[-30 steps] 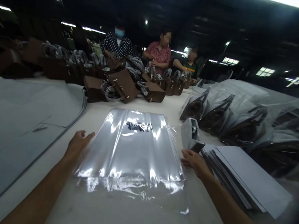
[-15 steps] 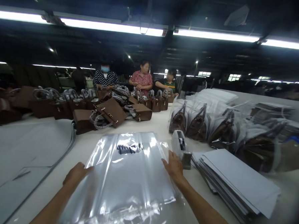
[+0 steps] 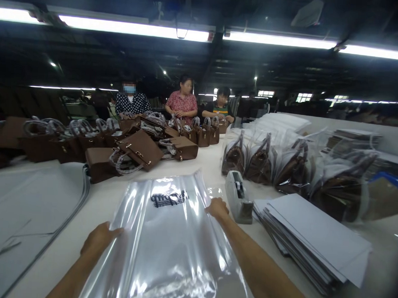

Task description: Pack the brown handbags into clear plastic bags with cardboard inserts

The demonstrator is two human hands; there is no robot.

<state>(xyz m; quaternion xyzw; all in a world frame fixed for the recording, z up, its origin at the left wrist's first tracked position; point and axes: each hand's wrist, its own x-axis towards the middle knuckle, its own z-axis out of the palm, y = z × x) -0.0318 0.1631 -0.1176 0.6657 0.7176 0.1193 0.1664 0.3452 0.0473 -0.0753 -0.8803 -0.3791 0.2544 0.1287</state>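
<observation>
A large clear plastic bag (image 3: 167, 236) with black printing near its far end lies in front of me on the white table. My left hand (image 3: 98, 240) grips the bag's left edge, thumb on top and the other fingers mostly hidden below. At the right edge, my right hand (image 3: 217, 208) is closed on the plastic, its fingers curled. Another sheet of clear plastic (image 3: 216, 193) shows beneath, by the right hand. Just right of that hand stands a grey tape dispenser (image 3: 239, 200).
Brown handbags (image 3: 140, 149) with wrapped handles are heaped across the far left. Several plastic-covered handbags (image 3: 263, 161) stand at right, behind a stack of white boards (image 3: 314, 239). Large grey sheets (image 3: 32, 216) lie at left. Several people (image 3: 182, 101) are across the table.
My right hand has gone from lying spread at the bag's edge to closing on it. The bag's right side has lifted and shifted slightly left. The view has turned a little right.
</observation>
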